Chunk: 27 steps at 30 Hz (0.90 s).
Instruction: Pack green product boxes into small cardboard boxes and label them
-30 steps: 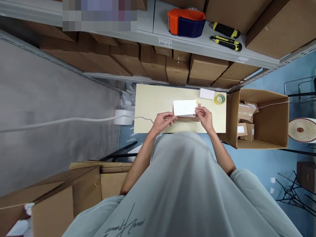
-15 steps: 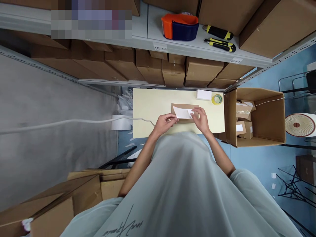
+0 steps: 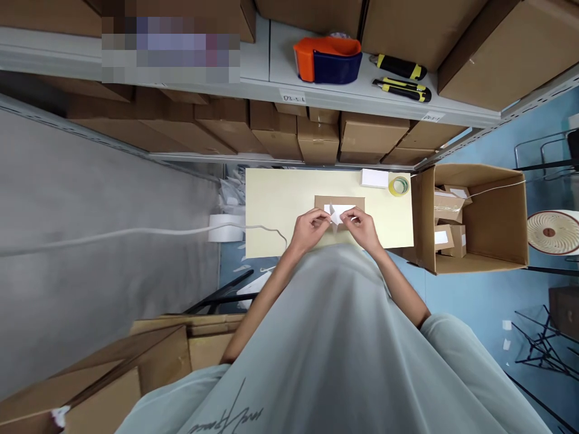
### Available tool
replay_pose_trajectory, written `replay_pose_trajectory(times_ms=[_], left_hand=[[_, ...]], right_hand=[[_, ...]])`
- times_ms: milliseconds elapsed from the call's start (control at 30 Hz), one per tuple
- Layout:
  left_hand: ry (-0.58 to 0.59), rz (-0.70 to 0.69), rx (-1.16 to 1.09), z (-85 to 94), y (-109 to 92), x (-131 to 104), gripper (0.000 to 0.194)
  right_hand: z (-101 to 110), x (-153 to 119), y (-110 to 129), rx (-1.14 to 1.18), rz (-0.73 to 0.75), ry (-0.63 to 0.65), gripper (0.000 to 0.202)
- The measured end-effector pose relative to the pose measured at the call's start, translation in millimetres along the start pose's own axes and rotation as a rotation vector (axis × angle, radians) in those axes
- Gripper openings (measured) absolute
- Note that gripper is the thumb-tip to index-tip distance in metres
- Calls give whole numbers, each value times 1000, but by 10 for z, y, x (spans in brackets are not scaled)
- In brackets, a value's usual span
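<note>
Both of my hands are over a flat brown cardboard box [image 3: 322,199] on the cream table [image 3: 271,193]. My left hand [image 3: 310,229] pinches the left side of a small folded white paper [image 3: 335,218]. From the right, my right hand [image 3: 362,228] has its fingers closed on the same paper. Part of a white label shows on the box behind the fingertips. A white stack of paper [image 3: 374,178] and a roll of yellow tape [image 3: 398,186] lie at the table's back right.
An open carton [image 3: 495,217] holding small boxes stands right of the table. Above, a shelf [image 3: 271,90] bears cartons, an orange-blue tape dispenser [image 3: 337,60] and two cutters [image 3: 401,66]. A white cable [image 3: 181,231] crosses at left.
My hands have come closer together. The white paper, spread wide over the box before, is now bunched or folded between my fingertips. The view has shifted slightly.
</note>
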<state>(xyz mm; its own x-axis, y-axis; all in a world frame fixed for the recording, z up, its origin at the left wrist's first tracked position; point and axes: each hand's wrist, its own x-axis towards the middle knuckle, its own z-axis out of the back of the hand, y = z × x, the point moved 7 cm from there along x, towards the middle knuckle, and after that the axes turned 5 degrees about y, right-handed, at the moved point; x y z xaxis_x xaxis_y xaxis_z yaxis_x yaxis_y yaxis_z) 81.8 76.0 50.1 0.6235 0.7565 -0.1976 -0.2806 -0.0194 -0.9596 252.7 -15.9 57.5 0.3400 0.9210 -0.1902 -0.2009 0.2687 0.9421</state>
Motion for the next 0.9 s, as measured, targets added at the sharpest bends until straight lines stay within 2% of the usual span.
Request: replay_pose_trajectory(times_ms=[167,400,533,667,800,900], left_hand=[[-215,131,-176,66,162,5,19],[-443,232,-353,261,287,-32,21],[-591,244,-365,496,371,-83,19],[-716,266,-390,739,525,-160,18],[-882,263,-454,1044,671,-301,19],[-1018,256,-495,1345,754,-440,19]], right_hand=[[134,-3,-133,164,-80,-96,37],[419,-4,-129,211,-78,-183,38],[561,60,-90,180,-67,-231,37],[610,148,-13,157,-42,-256,36],[564,255,108,189,-5,-257,39],[449,353,216,216,26,-229,40]])
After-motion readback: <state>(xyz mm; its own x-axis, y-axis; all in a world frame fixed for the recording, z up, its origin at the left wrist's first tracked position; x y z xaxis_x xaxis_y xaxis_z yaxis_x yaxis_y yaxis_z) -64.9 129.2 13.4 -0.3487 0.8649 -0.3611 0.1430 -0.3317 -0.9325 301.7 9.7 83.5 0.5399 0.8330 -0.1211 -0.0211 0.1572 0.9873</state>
